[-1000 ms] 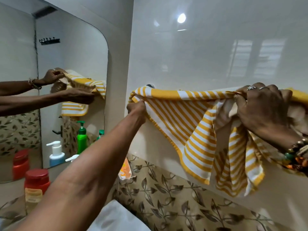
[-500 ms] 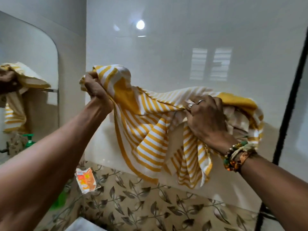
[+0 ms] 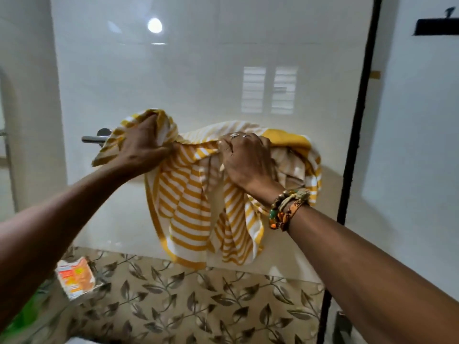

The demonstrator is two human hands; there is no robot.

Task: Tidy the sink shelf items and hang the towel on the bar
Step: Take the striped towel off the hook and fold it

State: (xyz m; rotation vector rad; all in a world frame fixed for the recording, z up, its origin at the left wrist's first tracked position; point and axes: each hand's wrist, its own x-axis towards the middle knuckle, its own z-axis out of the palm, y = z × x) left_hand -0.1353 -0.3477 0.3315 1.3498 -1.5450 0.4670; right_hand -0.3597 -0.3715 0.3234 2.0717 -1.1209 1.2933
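**Hand pose.** Two bare forearms reached in from 7 and 5 o'clock toward the centre of the view. The left hand, knuckles up, was clenched round a bunched end of the yellow-and-white striped towel, holding it just above the steel towel bar. The bar's bare end and round wall mount projected at the hand's 9 o'clock. The right hand, close by at the left hand's 3 o'clock, was curled palm-down into a gathered fold of the same cloth, with its fingertips buried in the fabric.

**Towel.** It lay crumpled along the line of the bar. Its solid yellow border was heaped at the right hand's 2 o'clock, and its striped length hung toward 6 o'clock against the white wall tiles. Whether it actually rested on the bar could not be told.

**Counts, left to right.**
- One orange packet at 8 o'clock, against the leaf-patterned tile band.
- One bar.
- Two hands.
- One towel.
- Two rings on the right hand's fingers.
- A stack of beaded bracelets on that wrist, number unclear.
- One black vertical strip at 3 o'clock.
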